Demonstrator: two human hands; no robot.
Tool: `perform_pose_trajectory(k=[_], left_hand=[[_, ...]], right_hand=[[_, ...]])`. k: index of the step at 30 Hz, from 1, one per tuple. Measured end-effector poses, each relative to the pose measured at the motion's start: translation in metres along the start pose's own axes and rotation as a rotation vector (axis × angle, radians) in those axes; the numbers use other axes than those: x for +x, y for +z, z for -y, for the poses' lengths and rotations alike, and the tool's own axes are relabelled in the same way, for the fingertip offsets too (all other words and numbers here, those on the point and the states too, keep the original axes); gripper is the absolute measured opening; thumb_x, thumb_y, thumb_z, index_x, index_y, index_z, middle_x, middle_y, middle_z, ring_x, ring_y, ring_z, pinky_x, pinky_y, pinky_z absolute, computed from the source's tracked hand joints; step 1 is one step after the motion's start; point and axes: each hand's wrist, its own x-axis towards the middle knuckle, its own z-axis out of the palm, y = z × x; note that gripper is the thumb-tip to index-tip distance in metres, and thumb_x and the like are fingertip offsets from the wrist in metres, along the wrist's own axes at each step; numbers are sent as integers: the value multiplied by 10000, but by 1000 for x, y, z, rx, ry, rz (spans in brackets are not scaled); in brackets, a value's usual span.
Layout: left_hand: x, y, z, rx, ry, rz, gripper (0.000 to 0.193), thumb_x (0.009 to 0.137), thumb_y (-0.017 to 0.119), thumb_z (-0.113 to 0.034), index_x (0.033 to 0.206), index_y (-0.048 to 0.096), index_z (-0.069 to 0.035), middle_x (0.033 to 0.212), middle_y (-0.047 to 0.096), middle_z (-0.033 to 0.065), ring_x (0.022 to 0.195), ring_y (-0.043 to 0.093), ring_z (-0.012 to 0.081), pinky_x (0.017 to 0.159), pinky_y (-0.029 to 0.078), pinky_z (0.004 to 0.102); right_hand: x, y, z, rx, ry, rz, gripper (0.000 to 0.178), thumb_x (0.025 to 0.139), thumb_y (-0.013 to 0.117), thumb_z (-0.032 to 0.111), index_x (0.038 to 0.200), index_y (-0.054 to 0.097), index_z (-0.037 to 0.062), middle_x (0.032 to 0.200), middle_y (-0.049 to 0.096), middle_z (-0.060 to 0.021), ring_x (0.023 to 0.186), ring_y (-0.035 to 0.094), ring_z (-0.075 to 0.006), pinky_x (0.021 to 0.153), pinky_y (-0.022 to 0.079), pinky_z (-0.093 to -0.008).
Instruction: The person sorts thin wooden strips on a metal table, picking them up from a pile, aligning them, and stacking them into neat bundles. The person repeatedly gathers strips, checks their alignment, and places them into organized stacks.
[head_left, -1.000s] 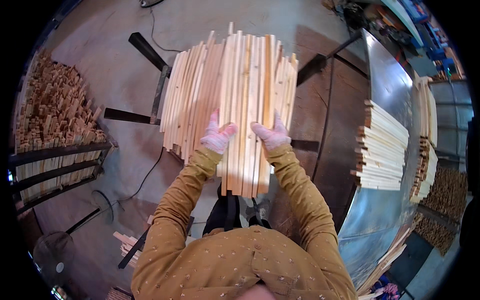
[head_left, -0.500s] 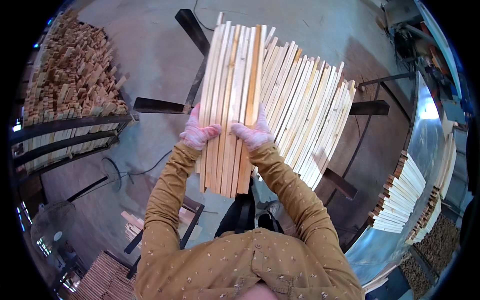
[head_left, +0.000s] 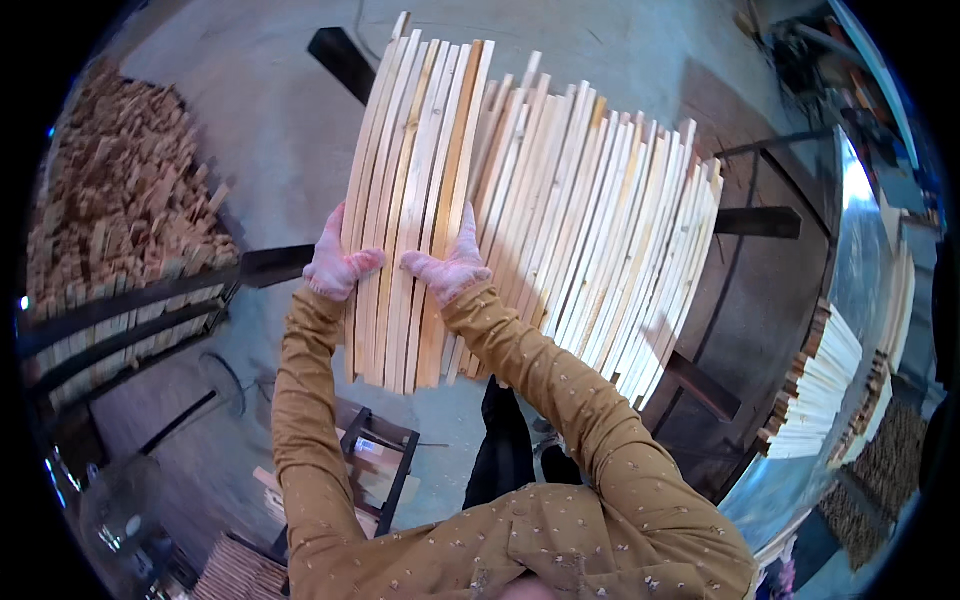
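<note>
I hold a bundle of long pale wooden slats [head_left: 410,180] upright in front of me. My left hand [head_left: 337,266], in a pinkish work glove, grips the bundle's left edge. My right hand [head_left: 447,265], gloved too, clamps its right edge. The held bundle overlaps the left end of a wide row of similar slats [head_left: 600,230] that lies across dark metal rails [head_left: 760,222]. My mustard-coloured sleeves reach up from the lower edge.
A rack heaped with short wood offcuts [head_left: 110,210] stands at the left. A stack of pale slats [head_left: 815,385] rests on a shiny metal table [head_left: 860,260] at the right. A small dark metal frame [head_left: 375,455] and a cable lie on the concrete floor below.
The bundle in both hands has shifted left, away from the metal table, and now sits at the left end of the slat row. My view has turned left toward the offcut rack.
</note>
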Motion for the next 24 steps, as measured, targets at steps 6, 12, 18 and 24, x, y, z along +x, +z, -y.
perform_pose_trajectory(k=[6, 12, 18, 24], left_hand=[[-14, 122, -45, -390, 38, 77, 907, 782, 764, -49, 1500, 212, 4, 1325, 531, 213, 1105, 612, 279, 919, 549, 387], [-12, 297, -44, -360, 1, 147, 948, 794, 764, -6, 1530, 167, -27, 1330, 531, 181, 995, 639, 214, 839, 570, 315], [9, 396, -65, 456, -467, 544, 875, 872, 704, -309, 1511, 202, 15, 1284, 552, 248, 1019, 662, 297, 858, 546, 405], [45, 391, -60, 1024, -215, 741, 856, 904, 476, -684, 1302, 528, 73, 1201, 623, 286, 1145, 604, 410, 979, 464, 464]], right_hand=[[-65, -85, 54, -381, -361, 39, 1100, 753, 785, -15, 1556, 33, 3, 1344, 486, -181, 1197, 523, -263, 983, 489, -315], [-128, -206, 147, -382, -349, -304, 1048, 819, 781, 211, 1556, 60, 28, 1302, 557, -235, 1208, 550, -252, 1040, 445, -350], [-133, -303, 235, -1839, 533, -636, 879, 897, 373, 751, 1415, 478, 49, 1361, 566, -196, 1275, 525, -369, 1097, 379, -454], [-123, -302, 224, -1743, 517, -722, 778, 947, 438, 633, 1470, 390, 60, 1370, 575, -164, 1285, 542, -312, 1071, 404, -440]])
